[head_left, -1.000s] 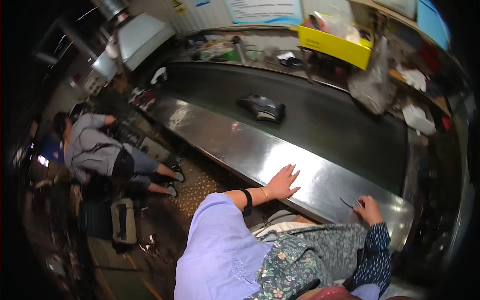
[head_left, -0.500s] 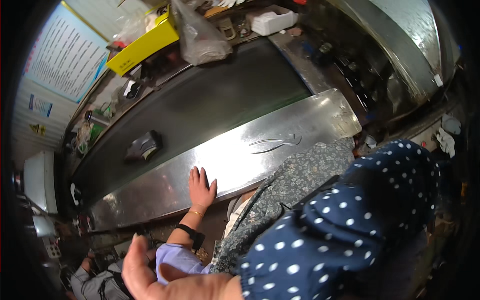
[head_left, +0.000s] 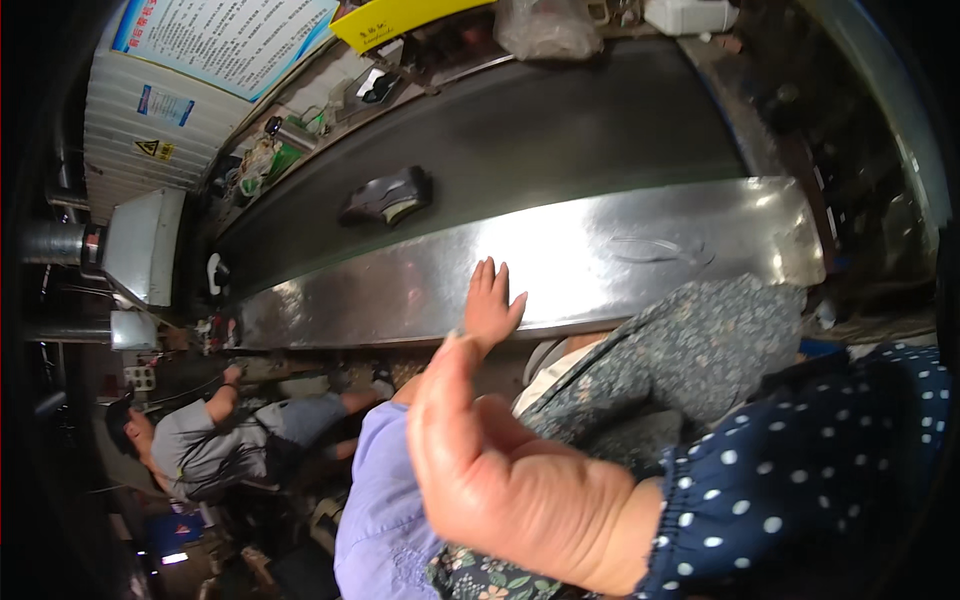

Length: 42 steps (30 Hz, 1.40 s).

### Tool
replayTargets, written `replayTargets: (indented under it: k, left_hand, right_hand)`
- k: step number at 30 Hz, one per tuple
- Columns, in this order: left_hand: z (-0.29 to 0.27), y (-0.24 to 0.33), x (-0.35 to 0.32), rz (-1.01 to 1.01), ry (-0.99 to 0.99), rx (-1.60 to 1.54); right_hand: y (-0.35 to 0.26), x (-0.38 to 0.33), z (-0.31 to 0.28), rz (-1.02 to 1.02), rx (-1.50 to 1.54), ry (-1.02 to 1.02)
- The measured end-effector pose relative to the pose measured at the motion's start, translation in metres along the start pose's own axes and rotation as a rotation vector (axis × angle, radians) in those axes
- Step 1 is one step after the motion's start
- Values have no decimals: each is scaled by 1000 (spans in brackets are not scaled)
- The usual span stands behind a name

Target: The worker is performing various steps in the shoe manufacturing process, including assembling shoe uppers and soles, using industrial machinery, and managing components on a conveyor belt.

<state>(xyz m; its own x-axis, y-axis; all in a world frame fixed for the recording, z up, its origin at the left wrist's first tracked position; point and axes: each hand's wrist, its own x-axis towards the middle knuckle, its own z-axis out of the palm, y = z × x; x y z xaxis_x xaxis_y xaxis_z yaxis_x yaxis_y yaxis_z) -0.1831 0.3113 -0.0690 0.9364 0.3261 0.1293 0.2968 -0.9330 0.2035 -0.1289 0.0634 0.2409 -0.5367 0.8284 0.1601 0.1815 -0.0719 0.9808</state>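
My left hand [head_left: 490, 308] lies palm down near the front edge of a shiny metal tabletop [head_left: 360, 290], fingers stretched and nothing in them. Its arm has a lavender sleeve. Close to the camera, my right hand [head_left: 520, 480] is raised, wrist bent. Its fingers point up and curve a little, no object showing in them; some fingers are hidden behind the hand. A blue polka-dot oversleeve [head_left: 770, 470] covers that arm. Beyond my left hand, a dark shoe [head_left: 388, 195] rests on the black belt [head_left: 560, 120]. A thin looped strip [head_left: 655, 248] lies on the metal, right of my left hand.
A floral apron [head_left: 690, 330] covers my lap. A yellow box [head_left: 410, 20], a plastic bag [head_left: 550, 28] and a white container [head_left: 692, 15] stand along the belt's far side. Another person [head_left: 215, 445] sits at the lower left, beyond my left arm. A grey metal housing [head_left: 145, 245] stands at the left.
The view has swung, so table, belt and shoe appear farther right and higher, and the person at left shows more fully. My right hand shows more fully; my left hand still rests on the metal.
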Motion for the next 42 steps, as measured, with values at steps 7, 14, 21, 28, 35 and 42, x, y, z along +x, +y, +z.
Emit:
replayTargets:
  k: [7,14,21,28,35,42]
  left_hand:
    - [6,0,-1,46,37,-1]
    - [3,6,1,40,6,-1]
    - [6,0,-5,-70,-122,-147]
    - [14,-5,-6,21,89,-23]
    - [1,-3,-8,-10,68,-51]
    - [-2,-4,-8,-34,3,-44]
  right_hand:
    - [5,-12,1,-5,-59,-71]
    - [22,-11,30,-147,65,-275]
    - [17,-10,124,188,1301,-692]
    - [-59,-40,190,506,1379,-629]
    - [-126,-134,178,646,1611,-815]
    - [-139,-221,93,1049,1678,-829]
